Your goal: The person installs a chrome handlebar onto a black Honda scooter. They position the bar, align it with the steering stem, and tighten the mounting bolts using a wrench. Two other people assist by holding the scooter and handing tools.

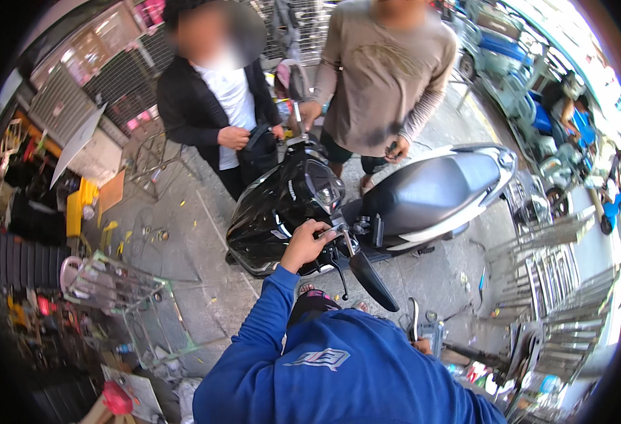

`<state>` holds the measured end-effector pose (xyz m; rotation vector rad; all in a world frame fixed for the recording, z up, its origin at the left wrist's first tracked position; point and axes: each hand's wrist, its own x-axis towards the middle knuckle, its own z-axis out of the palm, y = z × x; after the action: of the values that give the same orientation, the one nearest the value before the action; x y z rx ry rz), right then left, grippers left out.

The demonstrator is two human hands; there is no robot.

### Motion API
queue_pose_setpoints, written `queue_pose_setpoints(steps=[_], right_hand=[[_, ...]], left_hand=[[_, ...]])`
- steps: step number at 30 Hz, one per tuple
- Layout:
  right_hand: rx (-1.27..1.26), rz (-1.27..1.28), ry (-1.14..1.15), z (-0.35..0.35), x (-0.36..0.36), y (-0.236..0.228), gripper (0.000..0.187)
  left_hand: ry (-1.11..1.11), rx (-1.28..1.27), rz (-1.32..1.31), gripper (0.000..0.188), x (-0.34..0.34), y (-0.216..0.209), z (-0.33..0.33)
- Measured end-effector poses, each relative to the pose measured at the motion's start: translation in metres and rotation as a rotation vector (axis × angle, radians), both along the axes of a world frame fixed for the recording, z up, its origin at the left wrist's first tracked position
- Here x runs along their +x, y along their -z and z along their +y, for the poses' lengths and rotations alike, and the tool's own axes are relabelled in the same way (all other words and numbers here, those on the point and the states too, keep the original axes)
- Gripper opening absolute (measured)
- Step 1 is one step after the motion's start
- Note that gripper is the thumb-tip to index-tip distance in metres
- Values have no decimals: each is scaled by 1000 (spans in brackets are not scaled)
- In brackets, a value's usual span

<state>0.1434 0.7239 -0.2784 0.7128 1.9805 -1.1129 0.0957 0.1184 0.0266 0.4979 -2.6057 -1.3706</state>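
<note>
A black scooter stands before me, its seat pointing right. My left hand rests over its front cover near the handlebar, thumb and fingers pinched together beside the base of the near mirror. Whatever lies between those fingertips is hidden. Just below hangs a black brake lever. Only a bit of my right hand shows past my blue shirt, next to a curved pale metal piece; its fingers cannot be made out.
Across the scooter, a person in a brown shirt grips the far handlebar side; another in a dark jacket holds a black bag. Metal frames stand at left, metal racks at right. Yellow pieces lie on the left.
</note>
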Motion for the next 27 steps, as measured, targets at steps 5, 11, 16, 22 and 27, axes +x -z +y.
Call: queue_pose_setpoints(steps=[5, 11, 16, 22, 27], right_hand=[[140, 180, -26, -8, -4, -26, 29], [238, 525, 47, -45, -57, -105, 24], [-59, 719, 253, -80, -57, -161, 15], [146, 620, 336, -118, 11, -100, 28], [268, 181, 94, -100, 117, -23, 32]], left_hand=[[76, -71, -63, 30, -9, -12, -8], [-162, -218, 143, 46, -20, -16, -41], [-93, -256, 399, 36, -30, -3, -77], [-27, -397, 568, 52, -49, 38, -78], [-15, -361, 651, 51, -51, 62, -82]])
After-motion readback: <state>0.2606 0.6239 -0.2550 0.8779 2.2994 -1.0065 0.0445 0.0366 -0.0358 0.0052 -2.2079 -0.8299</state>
